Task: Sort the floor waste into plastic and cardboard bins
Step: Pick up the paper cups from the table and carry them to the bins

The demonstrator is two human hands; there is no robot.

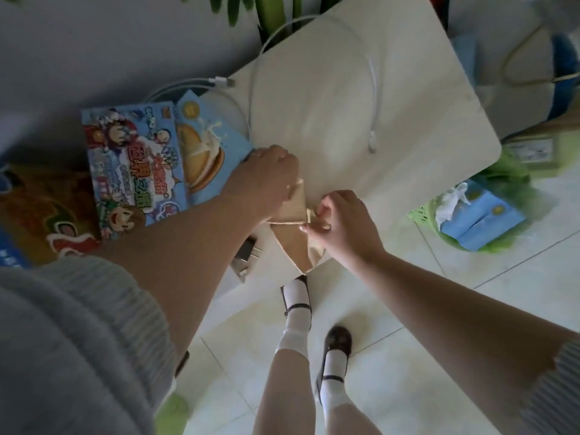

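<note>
Grey sleeves frame both hands over the desk's (408,120) near corner: left hand (266,174) and right hand (342,227) both pinch a brown cardboard piece (295,243). Farther left lie colourful boxes (131,164); a green basket (423,215) sits right on the tiled floor (408,356).

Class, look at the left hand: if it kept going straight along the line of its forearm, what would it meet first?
Probably the white cable lying on the pale table. The left hand, gripping the brown cardboard piece, points up across the tabletop; depth is unclear.
</note>
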